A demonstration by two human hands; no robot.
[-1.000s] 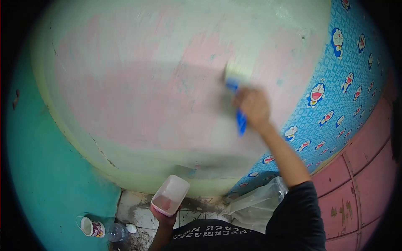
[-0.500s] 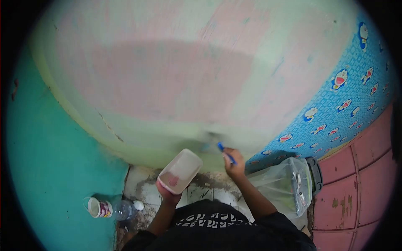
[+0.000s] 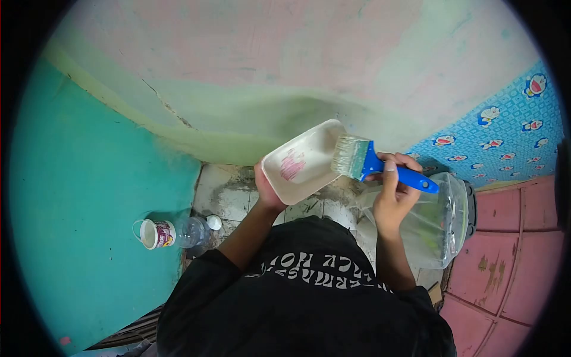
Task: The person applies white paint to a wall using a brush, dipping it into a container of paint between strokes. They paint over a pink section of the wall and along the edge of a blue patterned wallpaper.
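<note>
A pale rectangular tray (image 3: 309, 156) with pink streaks on its inside is tilted in front of the wall. My left hand (image 3: 269, 189) is closed round its lower left side, with the fingers partly hidden beneath it. In my right hand (image 3: 397, 189) is a wide brush (image 3: 367, 160) with a blue handle, held between thumb and fingers. Its whitish, paint-coated bristles point left and lie over the tray's right edge; whether they touch it I cannot tell. Behind both stands a wall (image 3: 267, 65) with patchy pink and pale green paint.
At lower left are a small white bucket (image 3: 157, 234) and a clear plastic bottle (image 3: 191, 232). A bin with a clear bag (image 3: 437, 229) stands at right, below blue cartoon-patterned wallpaper (image 3: 470, 134) and beside pink panels (image 3: 482, 262). Soiled tiles (image 3: 229, 199) cover the floor.
My right hand has drawn the brush back from the wall to the tray. My left hand has raised the tray up and rightward. The view has tipped downward.
</note>
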